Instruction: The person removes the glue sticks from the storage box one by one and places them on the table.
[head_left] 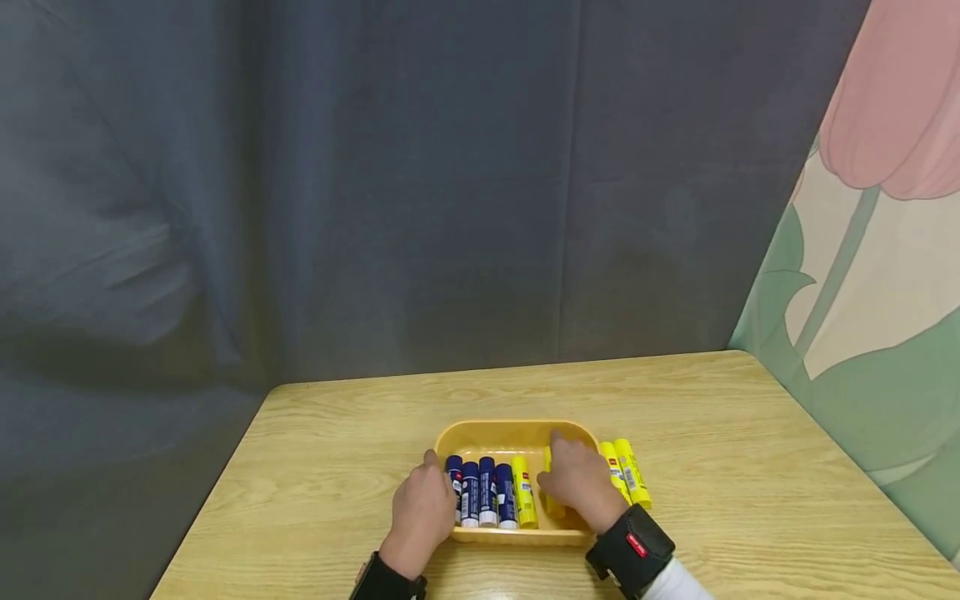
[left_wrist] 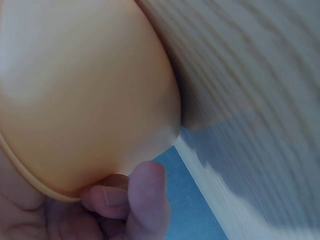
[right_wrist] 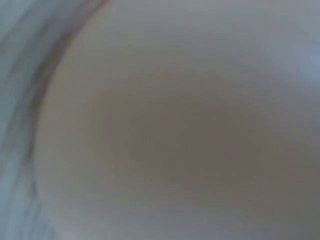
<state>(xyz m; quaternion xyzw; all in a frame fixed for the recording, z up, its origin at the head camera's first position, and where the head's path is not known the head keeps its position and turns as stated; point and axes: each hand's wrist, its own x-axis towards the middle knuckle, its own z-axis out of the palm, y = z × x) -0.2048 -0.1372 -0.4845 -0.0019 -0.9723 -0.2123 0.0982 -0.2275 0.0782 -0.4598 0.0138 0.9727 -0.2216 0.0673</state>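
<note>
With the tray (head_left: 480,435) gripped at its edge by the left hand (head_left: 420,510), the yellow glue stick (head_left: 551,500) pinched by the right hand (head_left: 573,483) should probably be laid snug beside the others.

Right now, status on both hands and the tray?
Left hand grips the tray by its left rim. Right hand inside, on a yellow glue stick. Two yellow sticks lie outside on the table.
</note>
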